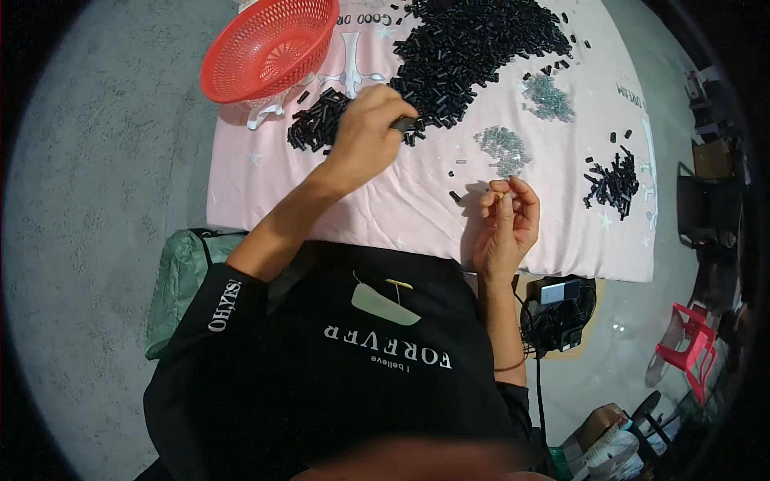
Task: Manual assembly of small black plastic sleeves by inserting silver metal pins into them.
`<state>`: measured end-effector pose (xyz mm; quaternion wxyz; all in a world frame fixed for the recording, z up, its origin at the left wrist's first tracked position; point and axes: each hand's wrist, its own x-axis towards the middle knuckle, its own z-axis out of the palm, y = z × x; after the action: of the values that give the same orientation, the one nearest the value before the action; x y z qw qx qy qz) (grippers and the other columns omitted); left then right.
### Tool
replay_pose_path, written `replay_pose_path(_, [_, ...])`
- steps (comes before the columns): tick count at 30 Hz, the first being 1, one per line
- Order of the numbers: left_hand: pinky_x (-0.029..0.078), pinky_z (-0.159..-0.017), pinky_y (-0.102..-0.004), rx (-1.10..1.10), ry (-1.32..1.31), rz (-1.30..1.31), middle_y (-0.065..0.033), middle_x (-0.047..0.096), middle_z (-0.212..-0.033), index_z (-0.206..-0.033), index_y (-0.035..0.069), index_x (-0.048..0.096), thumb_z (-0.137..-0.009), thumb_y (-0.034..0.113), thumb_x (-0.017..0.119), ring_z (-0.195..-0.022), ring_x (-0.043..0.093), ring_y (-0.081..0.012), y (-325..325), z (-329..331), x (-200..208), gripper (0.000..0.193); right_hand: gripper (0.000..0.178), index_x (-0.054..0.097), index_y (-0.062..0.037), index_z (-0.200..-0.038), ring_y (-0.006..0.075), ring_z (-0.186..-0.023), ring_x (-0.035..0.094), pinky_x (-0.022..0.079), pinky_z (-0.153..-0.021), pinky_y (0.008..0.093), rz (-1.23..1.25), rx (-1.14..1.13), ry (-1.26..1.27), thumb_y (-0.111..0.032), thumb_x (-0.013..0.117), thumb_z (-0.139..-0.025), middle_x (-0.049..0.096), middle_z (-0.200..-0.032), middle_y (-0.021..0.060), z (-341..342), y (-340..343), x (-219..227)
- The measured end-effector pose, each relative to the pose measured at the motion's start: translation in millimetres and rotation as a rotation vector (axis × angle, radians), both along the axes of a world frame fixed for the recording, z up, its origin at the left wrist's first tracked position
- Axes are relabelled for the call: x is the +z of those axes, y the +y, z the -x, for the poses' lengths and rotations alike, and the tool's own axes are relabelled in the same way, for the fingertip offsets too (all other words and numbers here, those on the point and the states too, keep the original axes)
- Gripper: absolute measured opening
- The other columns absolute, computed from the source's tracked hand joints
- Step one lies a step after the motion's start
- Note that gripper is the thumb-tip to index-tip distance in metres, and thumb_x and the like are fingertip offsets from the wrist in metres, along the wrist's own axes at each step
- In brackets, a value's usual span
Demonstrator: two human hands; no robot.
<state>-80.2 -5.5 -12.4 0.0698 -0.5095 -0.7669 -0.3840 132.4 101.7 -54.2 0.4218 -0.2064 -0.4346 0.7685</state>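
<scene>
My left hand (pixel 365 136) is over the table between two heaps of black pieces, its fingers closed on a short black tube-like piece (pixel 403 124). Beside its knuckles lies the smaller heap of black pieces (pixel 314 123); beyond it spreads the large heap of black pieces (pixel 473 48). Near the front edge, my right hand (pixel 509 224) is raised with thumb and fingertips pinched together. Whatever is in that pinch is too small to make out. Just past its fingertips sits a small pile of clear, glassy bits (pixel 502 150). A single black piece (pixel 455 196) lies to its left.
A red plastic basket (pixel 269 50) stands at the far left of the pink-clothed table (pixel 273 188). Another clear pile (pixel 549 98) and a small black heap (pixel 613 186) are on the right. A green bag (pixel 180 289) and a pink-red stool (pixel 688 349) are off the table.
</scene>
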Motion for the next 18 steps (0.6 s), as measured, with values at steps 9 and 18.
replay_pose_path(9, [0.046,-0.083,-0.0391,-0.044,0.081,0.198,-0.0076,0.057,-0.091,-0.086,0.007,0.072,-0.070,-0.008,0.062,-0.093,0.054,-0.0287,36,-3,-7,0.024,0.026,0.050,0.0018,-0.126,0.0127,-0.084,0.057,0.047,-0.071,0.0243,-0.024,0.024,0.049,-0.004,0.052,-0.101,0.062,-0.108,0.0124,2,-2,2])
replay_pose_path(18, [0.046,-0.081,-0.0426,-0.151,0.051,0.160,-0.0128,0.058,-0.095,-0.094,0.001,0.061,-0.072,-0.012,0.054,-0.094,0.055,-0.0338,26,-19,5,0.027,0.024,0.051,0.0017,-0.124,0.0122,-0.085,0.057,0.047,-0.072,0.0245,-0.031,0.010,0.021,-0.005,0.053,-0.102,0.063,-0.108,0.0119,2,-2,3])
